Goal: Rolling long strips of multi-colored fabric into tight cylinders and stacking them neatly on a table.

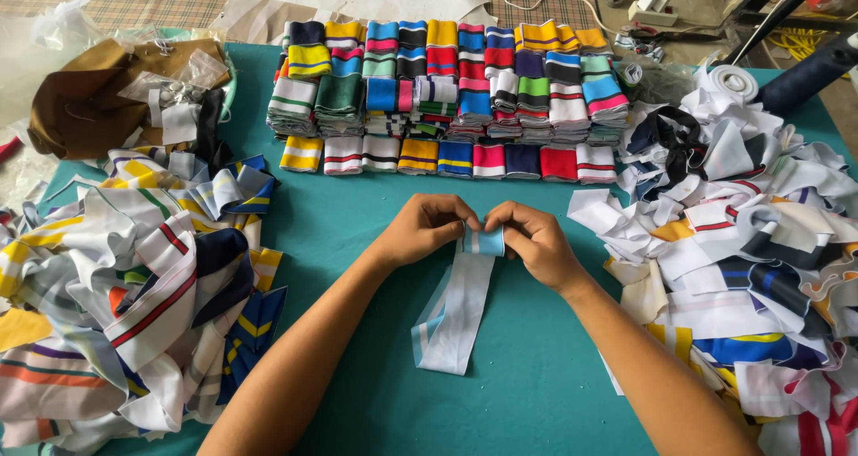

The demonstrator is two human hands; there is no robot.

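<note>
both hands, left hand (pixel 427 228) and right hand (pixel 534 240), had fingers pinched on the top fold of a pale blue striped band (pixel 458 306) lying mid-desk (pixel 527 376). many folded bands (pixel 447 85) stood stacked behind; loose piles (pixel 134 286) remained on both sides.

A pale strip (pixel 460 304) of ribbed knit lies on the teal cloth, running from the middle of the table down toward the near edge, slightly slanted to the left. It is white with light blue stripes along its length, and looks doubled over flat. Its far end is folded into a small blue-and-white roll, pinched between the left hand (pixel 427 228) and the right hand (pixel 536 240). Its near end lies loose and free, cut square.
</note>
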